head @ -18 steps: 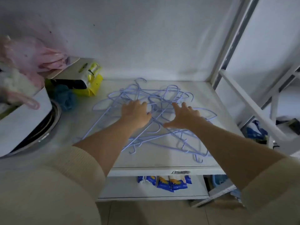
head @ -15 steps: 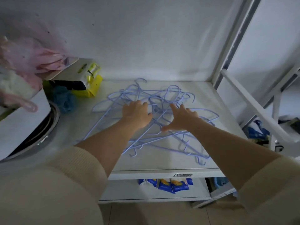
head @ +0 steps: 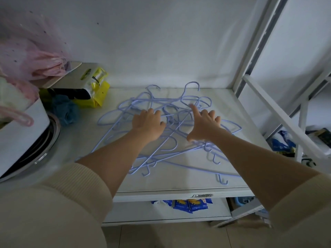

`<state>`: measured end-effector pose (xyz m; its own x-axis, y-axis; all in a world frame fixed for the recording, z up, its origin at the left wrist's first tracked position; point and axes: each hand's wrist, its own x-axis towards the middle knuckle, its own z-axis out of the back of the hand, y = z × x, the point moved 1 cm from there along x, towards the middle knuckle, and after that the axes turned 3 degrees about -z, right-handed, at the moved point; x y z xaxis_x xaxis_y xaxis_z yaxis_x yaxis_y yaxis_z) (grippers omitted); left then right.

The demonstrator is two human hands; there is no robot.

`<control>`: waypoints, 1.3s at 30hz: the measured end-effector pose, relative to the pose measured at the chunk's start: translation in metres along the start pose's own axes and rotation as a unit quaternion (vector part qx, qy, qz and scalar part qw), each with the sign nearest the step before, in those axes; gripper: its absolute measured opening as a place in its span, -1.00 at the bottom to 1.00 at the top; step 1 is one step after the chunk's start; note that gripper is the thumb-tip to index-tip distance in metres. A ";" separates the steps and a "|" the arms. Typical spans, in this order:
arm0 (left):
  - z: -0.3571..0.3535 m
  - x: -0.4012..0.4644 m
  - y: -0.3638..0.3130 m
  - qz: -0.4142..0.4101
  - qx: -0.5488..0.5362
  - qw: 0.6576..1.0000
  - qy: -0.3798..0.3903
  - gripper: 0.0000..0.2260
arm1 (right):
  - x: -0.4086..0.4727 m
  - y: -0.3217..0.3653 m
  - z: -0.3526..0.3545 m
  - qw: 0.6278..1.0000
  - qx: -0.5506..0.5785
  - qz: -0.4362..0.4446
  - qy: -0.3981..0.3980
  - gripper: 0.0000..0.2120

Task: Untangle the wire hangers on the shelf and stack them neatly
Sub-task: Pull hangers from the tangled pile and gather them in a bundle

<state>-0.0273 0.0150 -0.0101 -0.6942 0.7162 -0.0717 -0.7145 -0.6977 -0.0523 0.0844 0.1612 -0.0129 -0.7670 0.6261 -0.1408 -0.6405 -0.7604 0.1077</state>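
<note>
A tangled pile of light-blue wire hangers (head: 176, 111) lies spread over the white shelf (head: 179, 182), hooks pointing in all directions. My left hand (head: 147, 123) rests palm down on the left middle of the pile, its fingertips bent onto the wires. My right hand (head: 204, 125) lies on the right middle with fingers apart. Its index finger stretches toward a hanger at the back and its thumb points down to the front. Neither hand has lifted a hanger. Cream sleeves cover both upper forearms.
At the shelf's left stand a yellow packet (head: 97, 94), a blue scrubber (head: 65, 110), a white box (head: 23, 126) on a metal pan (head: 52, 135), and a pink plastic bag (head: 35, 63). A white frame post (head: 254, 45) and slanted bar (head: 279, 113) border the right. Blue packets (head: 189, 205) lie on the lower shelf.
Both hands have slid a little farther back over the pile. The right index finger now stretches out toward the rear hangers. The hangers have barely shifted.
</note>
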 end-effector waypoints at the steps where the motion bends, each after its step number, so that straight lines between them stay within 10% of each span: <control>1: 0.002 0.000 0.000 -0.001 -0.003 1.000 -0.017 -0.59 | -0.001 -0.003 0.004 1.000 0.009 0.003 -0.025 0.16; 7: 0.040 0.010 0.007 0.023 -0.026 0.976 -0.213 -0.47 | -0.010 -0.019 0.024 0.993 0.007 0.074 -0.093 0.01; 13: 0.061 -0.002 0.014 -0.035 -0.052 0.982 -0.180 -0.71 | -0.011 -0.019 0.036 0.979 -0.016 0.149 -0.138 0.02; 17: 0.080 0.000 0.037 0.032 -0.137 0.964 -0.224 -0.73 | -0.002 -0.008 0.040 0.982 0.026 0.033 -0.182 0.07; 24: 0.087 0.010 0.062 0.087 -0.242 0.928 -0.269 -0.72 | 0.010 -0.033 0.006 0.983 0.117 -0.139 0.013 -0.61; 39: 0.066 0.018 0.050 0.118 -0.214 0.938 -0.248 -0.71 | 0.028 -0.039 -0.010 0.977 0.155 -0.137 0.045 -0.67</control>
<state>-0.0809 -0.0059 0.0517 -0.8597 0.3859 0.3346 -0.5088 -0.7042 -0.4951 0.0888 0.2068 -0.0306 -0.5675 0.7704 -0.2906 -0.8133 -0.4693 0.3440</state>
